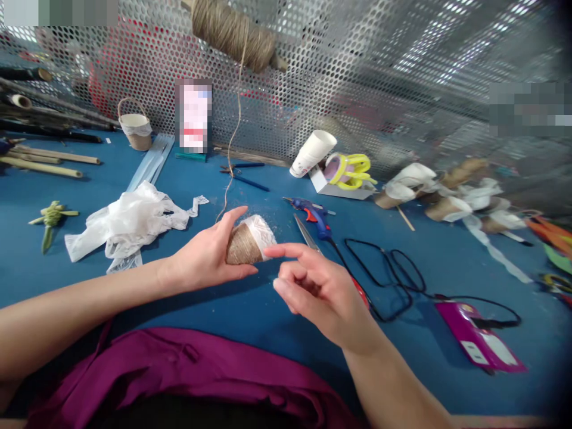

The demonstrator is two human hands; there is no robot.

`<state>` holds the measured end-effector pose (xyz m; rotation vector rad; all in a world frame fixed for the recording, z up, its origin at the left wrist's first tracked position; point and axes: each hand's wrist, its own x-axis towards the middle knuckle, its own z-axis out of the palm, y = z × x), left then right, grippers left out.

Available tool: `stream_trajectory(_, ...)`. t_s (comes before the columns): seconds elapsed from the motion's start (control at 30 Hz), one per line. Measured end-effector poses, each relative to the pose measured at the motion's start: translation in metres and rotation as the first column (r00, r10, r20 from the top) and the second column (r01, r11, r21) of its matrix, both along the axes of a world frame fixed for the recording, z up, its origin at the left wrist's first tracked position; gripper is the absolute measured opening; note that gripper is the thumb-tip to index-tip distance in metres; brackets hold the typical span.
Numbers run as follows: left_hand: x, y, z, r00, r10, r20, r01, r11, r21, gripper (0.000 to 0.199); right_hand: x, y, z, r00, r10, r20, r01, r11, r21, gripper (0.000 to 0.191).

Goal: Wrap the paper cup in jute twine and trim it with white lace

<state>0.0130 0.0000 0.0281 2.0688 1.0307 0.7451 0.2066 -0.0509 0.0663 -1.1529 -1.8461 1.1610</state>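
A small cup (243, 244) wrapped in brown twine, with white lace round its rim, lies tilted in my left hand (205, 253). The thumb and fingers of that hand are round its base. My right hand (319, 286) is just right of the cup, its index finger stretched to the lace rim and the other fingers curled, with nothing seen in them. Twine (236, 131) runs from a large spool (235, 36) down to my left hand. Behind my right hand are scissors (305, 231), partly hidden, and a blue glue gun (315, 215).
White lace (129, 223) lies heaped at left, near a small handled basket (136, 131) and a phone (194, 116). Pliers (250, 180), a paper cup (313, 153) and a tape box (342, 187) stand behind. A black cord (402, 268) and purple power strip (480, 336) lie right.
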Motion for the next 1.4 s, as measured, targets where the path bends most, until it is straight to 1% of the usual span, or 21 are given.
stream_trajectory(0.1,0.0,0.0,-0.002,1.0,-0.016,-0.013,0.016,0.997,0.071,0.086,-0.001,-0.001,0.0,1.0,-0.004,0.026,0.003,1.0,0.006,0.023)
stream_trajectory(0.23,-0.001,0.0,-0.005,0.998,-0.025,-0.062,0.036,0.985,0.171,0.085,-0.002,-0.001,0.0,1.0,-0.009,0.001,0.009,1.0,0.004,0.023)
stream_trajectory(0.3,-0.001,0.0,-0.007,0.996,-0.028,-0.085,0.046,0.975,0.219,0.084,-0.001,0.0,0.0,1.0,-0.021,0.015,0.021,1.0,-0.006,0.021)
stream_trajectory(0.47,-0.002,-0.001,-0.01,0.994,-0.014,-0.104,0.047,0.946,0.321,0.084,0.0,0.0,0.001,1.0,-0.001,0.006,0.001,1.0,0.001,0.023)
stream_trajectory(0.57,-0.002,-0.001,-0.01,0.986,0.024,-0.163,0.04,0.925,0.378,0.084,-0.001,0.0,0.0,1.0,-0.013,0.013,0.013,1.0,0.007,0.023)
stream_trajectory(0.67,-0.002,-0.001,-0.011,0.966,0.074,-0.248,0.049,0.888,0.457,0.085,-0.001,0.001,-0.001,1.0,-0.001,0.005,0.001,1.0,-0.002,0.026)
stream_trajectory(0.73,-0.002,-0.001,-0.012,0.951,0.107,-0.29,0.063,0.851,0.521,0.085,0.0,0.002,-0.001,1.0,-0.021,0.001,0.021,0.999,-0.03,0.026)
stream_trajectory(0.83,-0.002,-0.001,-0.012,0.93,0.152,-0.335,0.09,0.789,0.607,0.081,0.0,0.002,0.0,0.999,-0.012,-0.045,0.01,0.998,-0.057,0.029)
stream_trajectory(0.93,-0.002,-0.001,-0.011,0.91,0.185,-0.371,0.118,0.743,0.659,0.076,0.001,0.002,0.001,0.999,-0.025,-0.041,0.022,0.997,-0.078,0.03)
stream_trajectory(1.1,-0.002,-0.001,-0.008,0.894,0.219,-0.392,0.139,0.695,0.705,0.076,0.002,0.004,-0.001,0.997,-0.027,-0.068,0.021,0.995,-0.097,0.031)
stream_trajectory(1.2,-0.002,-0.001,-0.007,0.886,0.237,-0.399,0.15,0.667,0.73,0.074,0.002,0.005,-0.002,0.997,-0.048,-0.066,0.041,0.993,-0.111,0.032)
stream_trajectory(1.33,-0.002,0.0,-0.005,0.88,0.256,-0.4,0.163,0.629,0.761,0.071,0.0,0.006,-0.001,0.994,-0.012,-0.107,-0.001,0.992,-0.123,0.038)
stream_trajectory(1.4,-0.002,0.0,-0.004,0.875,0.258,-0.41,0.173,0.623,0.763,0.07,0.0,0.006,0.0,0.994,-0.012,-0.107,-0.004,0.99,-0.139,0.038)
